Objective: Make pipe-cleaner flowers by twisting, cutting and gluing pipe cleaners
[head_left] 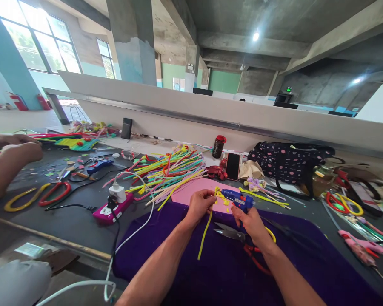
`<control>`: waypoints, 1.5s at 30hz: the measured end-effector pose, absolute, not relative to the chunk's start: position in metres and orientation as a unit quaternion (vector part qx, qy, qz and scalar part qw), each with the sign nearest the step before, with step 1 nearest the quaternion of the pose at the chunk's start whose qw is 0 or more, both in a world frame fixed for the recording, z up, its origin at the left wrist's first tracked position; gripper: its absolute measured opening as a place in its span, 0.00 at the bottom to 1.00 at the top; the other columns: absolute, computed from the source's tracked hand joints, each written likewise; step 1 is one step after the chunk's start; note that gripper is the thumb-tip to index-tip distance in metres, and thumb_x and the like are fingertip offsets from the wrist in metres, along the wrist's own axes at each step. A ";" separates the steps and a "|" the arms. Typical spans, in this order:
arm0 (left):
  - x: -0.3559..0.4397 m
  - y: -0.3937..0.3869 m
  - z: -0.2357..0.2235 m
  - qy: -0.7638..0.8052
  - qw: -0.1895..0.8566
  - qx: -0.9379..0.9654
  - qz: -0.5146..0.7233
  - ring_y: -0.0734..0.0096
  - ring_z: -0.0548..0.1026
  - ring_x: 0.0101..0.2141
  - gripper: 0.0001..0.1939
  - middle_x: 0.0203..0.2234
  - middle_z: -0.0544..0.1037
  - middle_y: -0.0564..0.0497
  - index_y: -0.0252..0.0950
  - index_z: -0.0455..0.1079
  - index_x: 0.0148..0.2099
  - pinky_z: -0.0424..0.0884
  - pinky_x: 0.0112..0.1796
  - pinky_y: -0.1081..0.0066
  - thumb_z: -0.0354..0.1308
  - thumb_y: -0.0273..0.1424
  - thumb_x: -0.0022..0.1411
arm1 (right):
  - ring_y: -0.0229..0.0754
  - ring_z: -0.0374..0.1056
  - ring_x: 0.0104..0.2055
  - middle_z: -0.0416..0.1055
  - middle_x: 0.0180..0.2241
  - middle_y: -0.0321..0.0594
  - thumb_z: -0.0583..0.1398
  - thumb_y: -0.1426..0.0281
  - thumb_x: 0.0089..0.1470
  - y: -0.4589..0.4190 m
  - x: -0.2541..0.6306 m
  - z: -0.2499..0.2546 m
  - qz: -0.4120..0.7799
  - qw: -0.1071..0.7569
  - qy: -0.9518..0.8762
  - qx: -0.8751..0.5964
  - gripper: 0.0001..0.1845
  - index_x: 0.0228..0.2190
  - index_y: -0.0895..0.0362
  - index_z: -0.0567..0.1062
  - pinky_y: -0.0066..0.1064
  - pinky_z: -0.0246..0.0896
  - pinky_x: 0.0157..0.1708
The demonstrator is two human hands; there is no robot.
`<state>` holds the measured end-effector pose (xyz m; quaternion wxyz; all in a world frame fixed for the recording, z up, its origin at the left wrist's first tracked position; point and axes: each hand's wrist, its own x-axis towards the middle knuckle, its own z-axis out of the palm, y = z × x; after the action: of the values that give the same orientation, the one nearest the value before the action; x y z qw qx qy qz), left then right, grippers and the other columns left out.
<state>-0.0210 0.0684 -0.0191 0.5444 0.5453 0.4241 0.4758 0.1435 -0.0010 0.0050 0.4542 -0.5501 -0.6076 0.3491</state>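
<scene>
My left hand [201, 206] pinches a yellow pipe cleaner [204, 238] near its top, and its tail hangs down over the dark purple cloth [166, 238]. In my right hand [247, 219] is a blue hot glue gun [242, 201], its nozzle pointing left at the upper end of the pipe cleaner. Whether the nozzle touches it I cannot tell. Small yellow pieces [224, 202] lie on a pink sheet [187, 190] just behind my hands. Below them rests a pair of scissors [231, 233], its handles partly hidden by my right forearm.
A heap of coloured pipe cleaners [175, 165] lies behind the pink sheet. To the left stand a magenta power strip [104, 214] and a white charger [117, 194] with cables. A phone [232, 165], bottle [218, 146] and patterned bag [284, 163] are behind. Another person's arm [9, 165] reaches in from the left.
</scene>
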 end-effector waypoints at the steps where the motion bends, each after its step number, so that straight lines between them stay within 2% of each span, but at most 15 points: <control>1: -0.021 0.068 -0.018 0.425 0.545 0.543 0.476 0.82 0.62 0.12 0.13 0.13 0.66 0.59 0.32 0.69 0.34 0.59 0.13 0.80 0.59 0.35 0.47 | 0.34 0.54 0.17 0.58 0.11 0.35 0.55 0.54 0.47 -0.001 0.143 0.005 0.352 0.453 -0.609 -0.548 0.24 0.11 0.57 0.62 0.26 0.49 0.18; 10: -0.022 0.068 -0.018 0.423 0.546 0.550 0.469 0.82 0.63 0.12 0.13 0.14 0.67 0.58 0.32 0.69 0.34 0.60 0.13 0.80 0.59 0.34 0.47 | 0.34 0.55 0.19 0.58 0.12 0.34 0.55 0.57 0.49 0.000 0.146 -0.002 0.334 0.488 -0.612 -0.525 0.23 0.12 0.57 0.62 0.27 0.50 0.23; 22: -0.025 0.069 -0.016 0.415 0.557 0.540 0.476 0.83 0.62 0.12 0.13 0.14 0.66 0.58 0.32 0.69 0.34 0.59 0.13 0.81 0.60 0.34 0.46 | 0.32 0.52 0.15 0.57 0.12 0.31 0.57 0.55 0.47 -0.001 0.145 -0.002 0.386 0.463 -0.593 -0.534 0.19 0.18 0.58 0.65 0.26 0.47 0.19; 31: -0.023 0.068 -0.015 0.423 0.557 0.546 0.461 0.83 0.62 0.12 0.13 0.13 0.66 0.58 0.32 0.69 0.33 0.59 0.13 0.81 0.60 0.34 0.46 | 0.32 0.52 0.16 0.57 0.11 0.31 0.56 0.55 0.48 0.000 0.144 0.002 0.371 0.468 -0.600 -0.532 0.22 0.14 0.58 0.63 0.26 0.48 0.21; 36: -0.034 0.075 -0.007 0.422 0.567 0.508 0.492 0.84 0.62 0.12 0.14 0.15 0.67 0.58 0.31 0.68 0.33 0.58 0.13 0.82 0.61 0.33 0.44 | 0.32 0.53 0.17 0.57 0.13 0.31 0.56 0.57 0.48 -0.003 0.145 0.002 0.385 0.455 -0.609 -0.524 0.18 0.19 0.58 0.66 0.26 0.49 0.20; 40: -0.055 0.079 0.010 0.377 0.621 0.442 0.526 0.89 0.57 0.10 0.15 0.16 0.67 0.58 0.31 0.67 0.32 0.49 0.10 0.84 0.62 0.36 0.44 | 0.35 0.57 0.21 0.63 0.19 0.33 0.57 0.60 0.47 -0.002 0.144 0.003 0.373 0.454 -0.605 -0.537 0.16 0.33 0.59 0.71 0.26 0.51 0.22; 43: -0.071 0.075 0.027 0.321 0.669 0.405 0.534 0.92 0.51 0.09 0.16 0.15 0.64 0.60 0.32 0.68 0.36 0.43 0.09 0.85 0.62 0.35 0.45 | 0.37 0.61 0.27 0.66 0.26 0.36 0.55 0.61 0.49 0.005 0.131 0.007 0.328 0.406 -0.658 -0.543 0.17 0.38 0.58 0.69 0.27 0.53 0.27; 45: -0.079 0.068 0.037 0.301 0.682 0.397 0.535 0.92 0.50 0.09 0.14 0.15 0.64 0.61 0.32 0.68 0.36 0.42 0.09 0.86 0.61 0.34 0.46 | 0.39 0.62 0.32 0.67 0.32 0.38 0.55 0.60 0.48 0.014 0.115 0.012 0.253 0.340 -0.707 -0.566 0.17 0.38 0.57 0.68 0.29 0.54 0.30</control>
<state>-0.0792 0.0680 0.0370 0.6817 0.3975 0.3009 0.5354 0.1146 0.0141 0.0115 0.3400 -0.5661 -0.7070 0.2532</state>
